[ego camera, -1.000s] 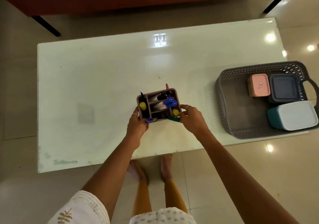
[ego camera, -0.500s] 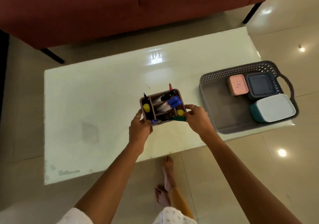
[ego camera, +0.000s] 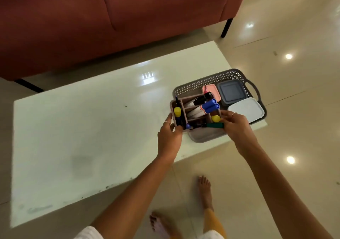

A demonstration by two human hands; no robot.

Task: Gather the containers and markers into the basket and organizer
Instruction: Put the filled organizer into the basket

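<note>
A brown divided organizer (ego camera: 181, 101) full of several markers (ego camera: 209, 106) hangs over the left part of the grey perforated basket (ego camera: 206, 136). My left hand (ego camera: 170, 137) grips its left end and my right hand (ego camera: 236, 126) grips its right end, by a green marker. Inside the basket lie a pink container (ego camera: 214, 89), a dark grey container (ego camera: 231, 91) and a white-lidded container (ego camera: 246, 110). The basket sits at the right end of the white table (ego camera: 82, 128).
A red sofa (ego camera: 110, 18) stands behind the table, with a black leg at the right. Glossy tiled floor surrounds the table. My bare feet (ego camera: 204, 187) are on the floor by the table's near edge.
Both hands have carried the organizer from the middle of the table to the right, and it now sits over the basket. The view has shifted right and up toward the sofa.
</note>
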